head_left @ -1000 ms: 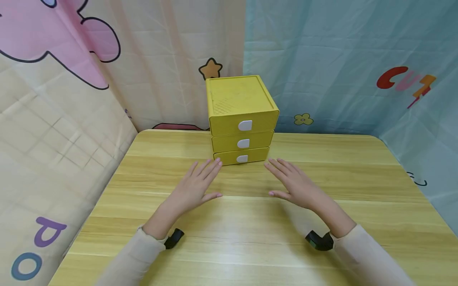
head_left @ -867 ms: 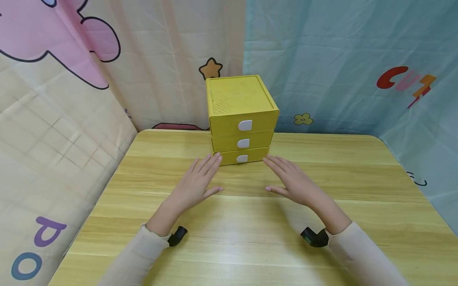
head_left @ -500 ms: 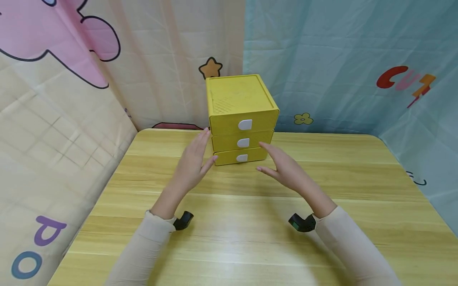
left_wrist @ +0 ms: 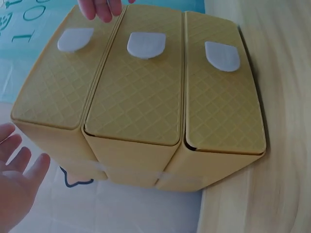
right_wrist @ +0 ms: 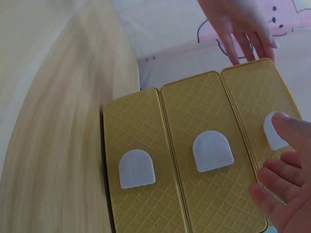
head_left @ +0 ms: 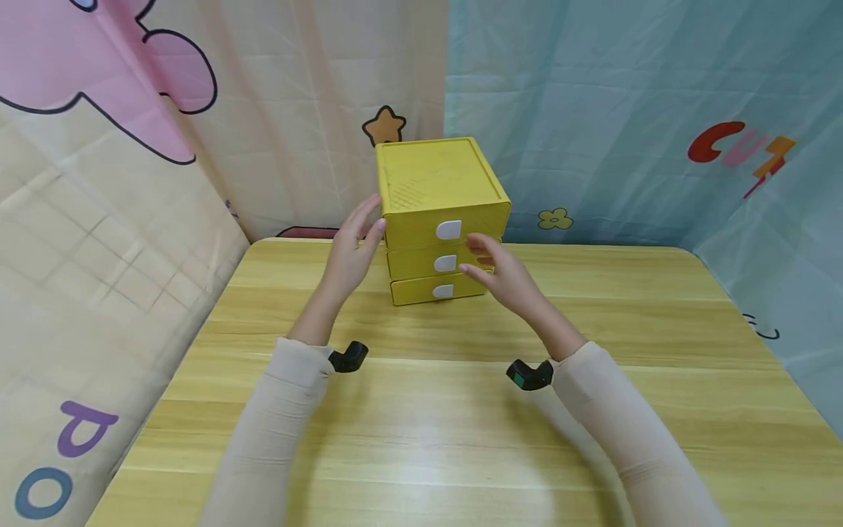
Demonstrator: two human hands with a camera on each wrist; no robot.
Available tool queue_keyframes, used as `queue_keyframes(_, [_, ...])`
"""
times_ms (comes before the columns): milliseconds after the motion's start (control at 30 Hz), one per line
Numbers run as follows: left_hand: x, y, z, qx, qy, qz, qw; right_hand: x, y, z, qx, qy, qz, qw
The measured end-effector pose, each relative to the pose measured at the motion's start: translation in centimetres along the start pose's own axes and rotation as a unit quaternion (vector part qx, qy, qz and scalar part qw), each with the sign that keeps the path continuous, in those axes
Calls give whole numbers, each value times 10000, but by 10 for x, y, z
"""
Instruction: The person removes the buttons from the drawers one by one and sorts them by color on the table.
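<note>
A yellow three-tier drawer unit stands at the far side of the wooden table. Each drawer front has a white tab handle, and all three drawers are closed. My left hand is beside the unit's left side, level with the top drawer, its fingers loosely spread and holding nothing. In front of the drawers, toward their right, is my right hand; its fingers are softly bent and nothing is in its grasp. The right wrist view shows that thumb overlapping the top drawer's handle.
Printed curtains hang behind the table and along both sides, the back one close behind the drawer unit. Black wrist cameras stick out from both cuffs above the tabletop.
Both hands have moved forward and up, from low in front of the unit to the level of its upper drawers. The left went to its side, while the right came inward with its fingers bending.
</note>
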State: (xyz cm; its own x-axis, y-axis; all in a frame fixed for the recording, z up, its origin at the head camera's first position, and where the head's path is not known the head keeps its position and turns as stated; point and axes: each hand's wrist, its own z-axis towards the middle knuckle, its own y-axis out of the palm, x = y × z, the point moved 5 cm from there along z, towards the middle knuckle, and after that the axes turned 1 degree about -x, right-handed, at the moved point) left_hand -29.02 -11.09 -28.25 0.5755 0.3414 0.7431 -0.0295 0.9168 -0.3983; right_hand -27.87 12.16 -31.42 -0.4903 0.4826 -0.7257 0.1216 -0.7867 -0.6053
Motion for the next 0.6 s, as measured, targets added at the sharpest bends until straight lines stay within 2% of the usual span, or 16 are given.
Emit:
queue_keyframes(67, [0, -1, 5, -56, -216, -456, 9987, 2, 1, 4, 88, 24, 228, 9997])
queue_keyframes(167, [3, -3, 8, -158, -442, -890, 9949, 3, 2, 10, 199, 88, 636, 9977])
queue_keyframes(300, [7, -4, 9, -192, -532, -1052, 9928, 2, 4, 17, 321, 200, 1147, 9927])
queue_keyframes(400, [7, -5, 10, -117, -525, -1170, 9917, -6, 2, 19, 529, 336, 1463, 9873])
queue_keyframes(533, [4, -4, 11, 1, -513, -1422, 9885, -18, -1, 22, 965, 527, 1579, 9813])
queue_keyframes(600, [2, -4, 10, 23, -540, -1540, 9866, -18, -2, 23, 1112, 561, 1579, 9796])
